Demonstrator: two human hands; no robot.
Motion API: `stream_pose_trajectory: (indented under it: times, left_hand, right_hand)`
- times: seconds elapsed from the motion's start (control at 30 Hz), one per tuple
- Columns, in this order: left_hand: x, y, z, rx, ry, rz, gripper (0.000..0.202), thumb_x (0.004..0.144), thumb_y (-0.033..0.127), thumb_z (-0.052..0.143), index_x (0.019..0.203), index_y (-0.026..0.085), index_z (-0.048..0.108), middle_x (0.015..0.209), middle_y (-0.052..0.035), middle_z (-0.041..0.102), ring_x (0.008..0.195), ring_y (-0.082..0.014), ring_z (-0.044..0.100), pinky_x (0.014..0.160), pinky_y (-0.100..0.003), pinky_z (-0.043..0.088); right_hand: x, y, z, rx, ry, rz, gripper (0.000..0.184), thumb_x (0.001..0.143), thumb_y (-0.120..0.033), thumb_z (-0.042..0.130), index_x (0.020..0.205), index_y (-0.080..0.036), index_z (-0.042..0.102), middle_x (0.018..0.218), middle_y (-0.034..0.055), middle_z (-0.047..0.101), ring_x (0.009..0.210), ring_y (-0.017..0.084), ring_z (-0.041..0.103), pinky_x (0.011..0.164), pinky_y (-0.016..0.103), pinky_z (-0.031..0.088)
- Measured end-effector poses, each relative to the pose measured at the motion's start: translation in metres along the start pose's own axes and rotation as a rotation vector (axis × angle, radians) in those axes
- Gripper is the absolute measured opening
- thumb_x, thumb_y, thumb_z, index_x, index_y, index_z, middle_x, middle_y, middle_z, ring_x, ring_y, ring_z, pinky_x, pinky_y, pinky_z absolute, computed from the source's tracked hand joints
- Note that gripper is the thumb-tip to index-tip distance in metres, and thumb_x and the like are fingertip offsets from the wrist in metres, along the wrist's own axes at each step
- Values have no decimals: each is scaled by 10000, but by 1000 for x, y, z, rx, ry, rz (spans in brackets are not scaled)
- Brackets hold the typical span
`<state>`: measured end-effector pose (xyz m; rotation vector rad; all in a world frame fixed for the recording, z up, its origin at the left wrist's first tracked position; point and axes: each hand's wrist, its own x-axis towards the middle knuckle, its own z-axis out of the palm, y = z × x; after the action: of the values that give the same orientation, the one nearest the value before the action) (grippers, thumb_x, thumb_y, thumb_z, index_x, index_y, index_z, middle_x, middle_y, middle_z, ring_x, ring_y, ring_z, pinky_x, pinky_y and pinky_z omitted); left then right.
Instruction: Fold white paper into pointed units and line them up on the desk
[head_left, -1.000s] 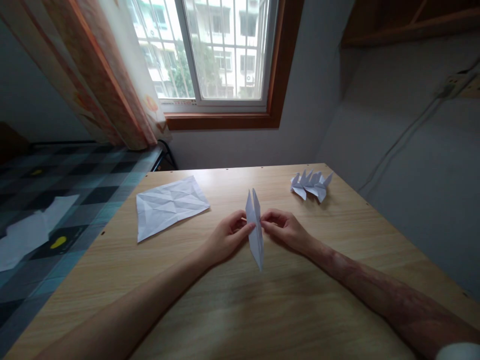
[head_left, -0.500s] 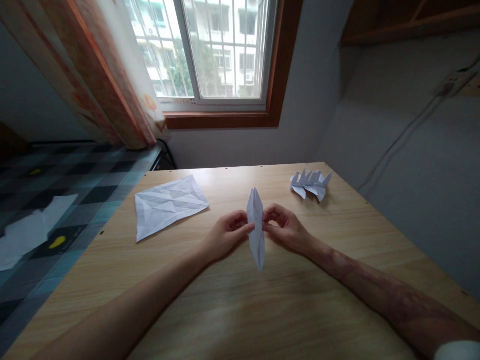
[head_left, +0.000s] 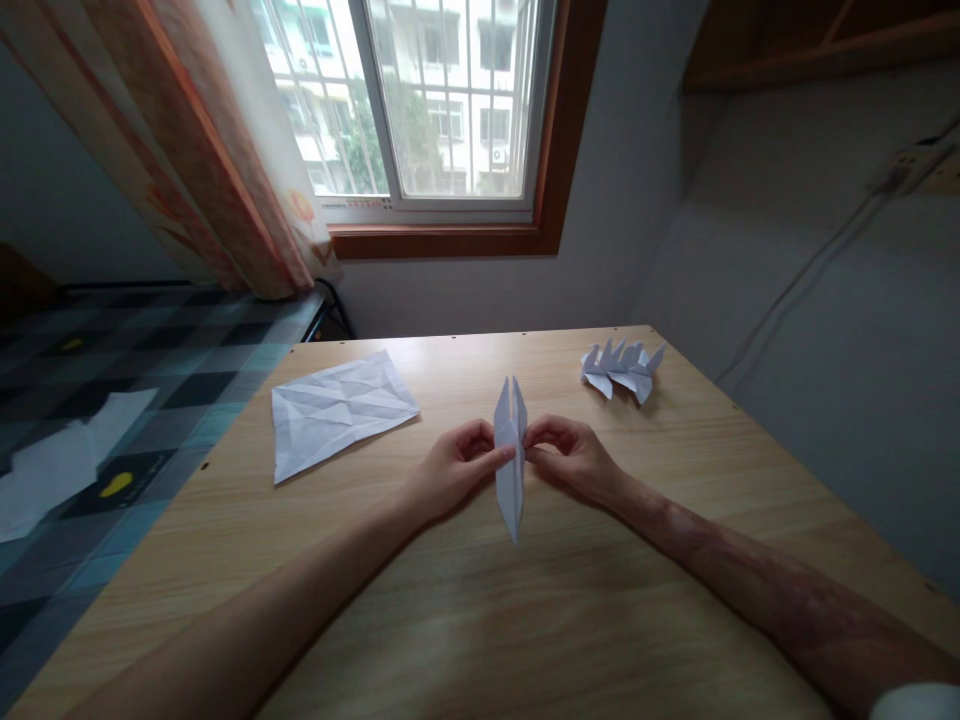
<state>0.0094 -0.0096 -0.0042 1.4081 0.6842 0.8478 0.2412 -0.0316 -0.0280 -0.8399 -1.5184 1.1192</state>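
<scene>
A white folded paper, long and narrow with pointed ends, is held upright over the middle of the table. Its top splits into two points with a gap between them. From the left, my left hand pinches it, thumb lying on the near face and fingers curled behind. On the other side, my right hand grips the paper's right edge between thumb and forefinger. The far sides of the fingertips are hidden.
A creased white sheet lies at the back left of the wooden table. Folded paper pieces stand in a cluster at the back right. More white paper rests on the checked bed cover to the left.
The two top points of the folded paper have spread slightly apart, and its lower tip has shifted a little left. My right hand has dropped slightly; both hands keep their hold.
</scene>
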Motion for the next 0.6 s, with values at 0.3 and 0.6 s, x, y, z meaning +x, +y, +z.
stream_pose_trajectory:
  times: [0.3,0.6]
  left_hand:
    - [-1,0,-1,20,23,-43,423,873,506,920,966,149,713,878,-46,792,797,-171,711,711,-264,492]
    - [-3,4,1,13,7,-50,438,863,531,920,961,164,702,876,-55,822,797,-196,761,689,-267,525]
  right_hand:
    - [1,-2,2,37,-68,83,315,907,-475,902,972,-186,794,976,58,821,905,203,764,877,330,609]
    - [0,-7,-3,-19,-123,105,347,942,-527,855,920,-181,837,913,60,820,857,203,733,844,335,592]
